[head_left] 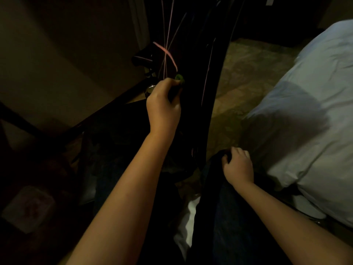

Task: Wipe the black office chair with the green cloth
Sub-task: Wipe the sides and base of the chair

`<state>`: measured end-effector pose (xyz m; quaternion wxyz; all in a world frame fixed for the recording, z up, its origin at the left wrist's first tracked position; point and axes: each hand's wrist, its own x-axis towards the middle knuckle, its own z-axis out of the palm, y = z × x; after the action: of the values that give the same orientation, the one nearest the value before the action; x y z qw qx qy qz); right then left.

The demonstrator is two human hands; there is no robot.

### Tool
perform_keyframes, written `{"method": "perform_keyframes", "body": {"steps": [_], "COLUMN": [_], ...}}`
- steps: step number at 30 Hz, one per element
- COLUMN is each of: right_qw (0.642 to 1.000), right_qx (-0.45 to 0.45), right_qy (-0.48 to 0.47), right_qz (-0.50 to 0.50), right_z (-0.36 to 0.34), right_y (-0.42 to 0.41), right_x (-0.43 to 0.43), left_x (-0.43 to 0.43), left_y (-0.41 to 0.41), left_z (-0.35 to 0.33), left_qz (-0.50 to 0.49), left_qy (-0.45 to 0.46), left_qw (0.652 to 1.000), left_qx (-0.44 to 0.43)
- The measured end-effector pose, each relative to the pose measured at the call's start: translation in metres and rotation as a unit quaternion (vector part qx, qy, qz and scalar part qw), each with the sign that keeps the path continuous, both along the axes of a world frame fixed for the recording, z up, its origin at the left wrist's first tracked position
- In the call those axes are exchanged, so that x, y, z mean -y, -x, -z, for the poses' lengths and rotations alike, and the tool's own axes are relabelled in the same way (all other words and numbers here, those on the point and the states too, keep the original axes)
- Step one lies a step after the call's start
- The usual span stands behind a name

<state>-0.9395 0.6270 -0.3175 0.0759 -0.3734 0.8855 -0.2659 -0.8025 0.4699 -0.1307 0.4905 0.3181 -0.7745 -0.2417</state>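
Head view: the left hand [163, 104] pinches the green cloth [179, 79] against the black office chair [196, 88].

The cloth shows only as a small bunched tuft at the hand's 12 o'clock. It looks soft and light, so it is best kept wadded in the fingertips. The chair's glossy dark back rises through centre frame. It seems stiff and slick, so it is better steadied by its edge. At 4 o'clock the right hand [237, 165] curls over a dark rounded shape; whether it grips I cannot tell.

Chair [193, 54] at centre, left hand [162, 109] holding cloth [179, 79] against it, bed [305, 111] right of chair
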Motion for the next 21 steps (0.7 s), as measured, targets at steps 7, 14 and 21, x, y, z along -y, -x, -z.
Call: {"method": "perform_keyframes", "body": {"steps": [7, 14, 21], "right_qw": [1.0, 0.999, 1.0], "right_qx": [-0.018, -0.025, -0.017], "right_qy": [0.004, 0.006, -0.004], "right_qz": [0.012, 0.022, 0.02], "right_z": [0.001, 0.001, -0.003], "right_y": [-0.004, -0.005, -0.005], "right_x": [0.002, -0.001, 0.001], "left_x": [0.008, 0.011, 0.012], "left_y": [0.009, 0.015, 0.006], "left_z": [-0.004, -0.012, 0.002], "left_qz": [0.003, 0.01, 0.015], "left_qy": [-0.023, -0.042, -0.012], "left_qw": [0.999, 0.998, 1.0], "left_qx": [0.025, 0.037, -0.006]}}
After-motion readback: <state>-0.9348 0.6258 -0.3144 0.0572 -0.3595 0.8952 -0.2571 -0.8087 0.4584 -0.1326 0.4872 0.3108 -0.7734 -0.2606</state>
